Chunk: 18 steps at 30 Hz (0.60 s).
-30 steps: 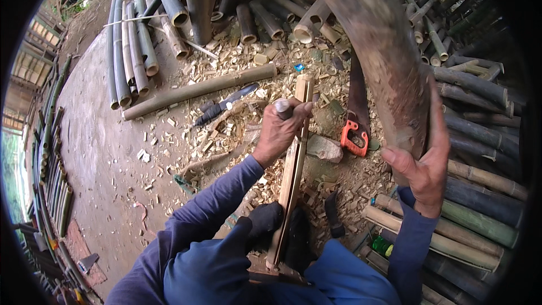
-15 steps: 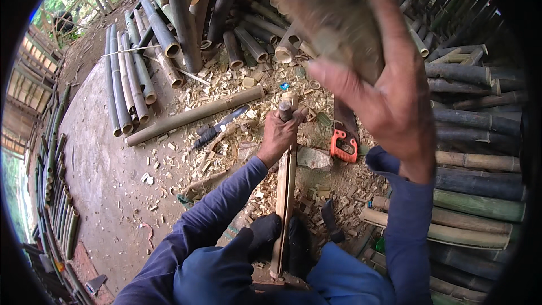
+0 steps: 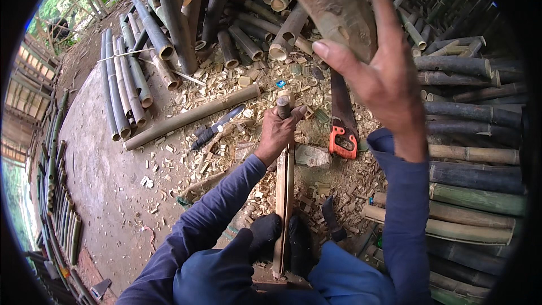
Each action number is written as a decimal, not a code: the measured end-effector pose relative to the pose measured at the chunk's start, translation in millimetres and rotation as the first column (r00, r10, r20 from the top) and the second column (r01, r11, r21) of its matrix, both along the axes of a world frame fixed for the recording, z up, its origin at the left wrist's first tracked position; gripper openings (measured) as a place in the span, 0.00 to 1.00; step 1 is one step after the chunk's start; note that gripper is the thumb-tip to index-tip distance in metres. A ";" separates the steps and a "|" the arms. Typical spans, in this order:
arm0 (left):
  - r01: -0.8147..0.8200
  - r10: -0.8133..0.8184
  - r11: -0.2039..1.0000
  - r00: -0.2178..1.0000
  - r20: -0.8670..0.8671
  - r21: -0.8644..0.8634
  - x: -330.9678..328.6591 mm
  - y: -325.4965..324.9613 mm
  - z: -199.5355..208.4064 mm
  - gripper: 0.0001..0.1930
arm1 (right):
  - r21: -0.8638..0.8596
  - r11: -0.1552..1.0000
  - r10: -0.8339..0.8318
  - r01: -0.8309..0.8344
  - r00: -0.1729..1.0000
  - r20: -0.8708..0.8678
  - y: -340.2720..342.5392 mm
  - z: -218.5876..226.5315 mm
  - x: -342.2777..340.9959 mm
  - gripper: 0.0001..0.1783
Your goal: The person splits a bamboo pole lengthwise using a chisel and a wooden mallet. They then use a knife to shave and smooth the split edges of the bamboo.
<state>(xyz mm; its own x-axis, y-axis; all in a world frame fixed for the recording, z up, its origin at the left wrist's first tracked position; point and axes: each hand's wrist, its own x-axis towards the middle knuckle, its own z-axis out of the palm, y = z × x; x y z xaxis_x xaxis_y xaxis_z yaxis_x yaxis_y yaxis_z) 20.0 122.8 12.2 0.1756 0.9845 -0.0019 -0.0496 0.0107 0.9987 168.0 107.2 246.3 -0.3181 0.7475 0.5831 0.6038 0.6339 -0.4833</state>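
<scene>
My left hand (image 3: 276, 134) is closed around an upright metal rod (image 3: 283, 105) with a ridged, round top; its lower end is hidden. Below that hand, a long split bamboo piece (image 3: 282, 192) runs toward me and lies between my dark-shod feet. My right hand (image 3: 389, 79) is raised at the upper right, gripping a thick, rough wooden block (image 3: 339, 8) between thumb and fingers. The block is held above and right of the rod, apart from it.
Wood chips cover the ground. An orange-handled saw (image 3: 342, 135) lies right of the rod, and a knife (image 3: 214, 130) lies left beside a bamboo pole (image 3: 192, 117). Bamboo is stacked along the right (image 3: 474, 178) and stands in bundles at the back left (image 3: 121, 85).
My right hand and the block have shifted slightly and blur less. The view has moved a little. My left hand still grips the rod in the same place.
</scene>
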 end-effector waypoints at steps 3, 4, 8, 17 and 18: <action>0.003 -0.004 1.000 0.999 0.050 0.005 3.3 0.7 -5.0 0.13 | -0.265 0.964 0.055 0.007 0.972 0.227 1.8 -15.8 0.4 0.50; 0.023 -0.025 0.999 0.998 0.060 0.026 2.9 3.3 -13.3 0.14 | -0.384 0.923 0.096 0.036 0.943 0.319 0.9 -24.0 -0.2 0.49; 0.007 -0.010 0.998 0.998 0.059 0.058 6.9 10.8 -21.2 0.14 | -0.505 0.850 0.109 0.148 0.889 0.445 5.6 -26.8 3.9 0.48; 0.031 -0.027 0.992 0.999 0.033 -0.123 19.2 36.0 -3.1 0.16 | -0.234 0.960 -0.167 0.155 0.985 -0.032 52.7 -25.1 30.9 0.38; 0.050 -0.049 0.993 0.999 0.015 -0.102 11.4 38.6 -8.5 0.14 | -0.465 0.870 -0.144 0.164 0.987 0.078 45.5 -31.7 30.2 0.34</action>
<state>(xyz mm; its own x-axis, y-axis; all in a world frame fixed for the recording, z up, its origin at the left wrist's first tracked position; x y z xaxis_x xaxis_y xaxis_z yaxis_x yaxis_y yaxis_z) 31.4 161.5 3.7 0.2246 0.9693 -0.1001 -0.0588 0.1160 0.9915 198.2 152.7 214.6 -0.1918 0.9711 0.1420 0.6996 0.2367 -0.6742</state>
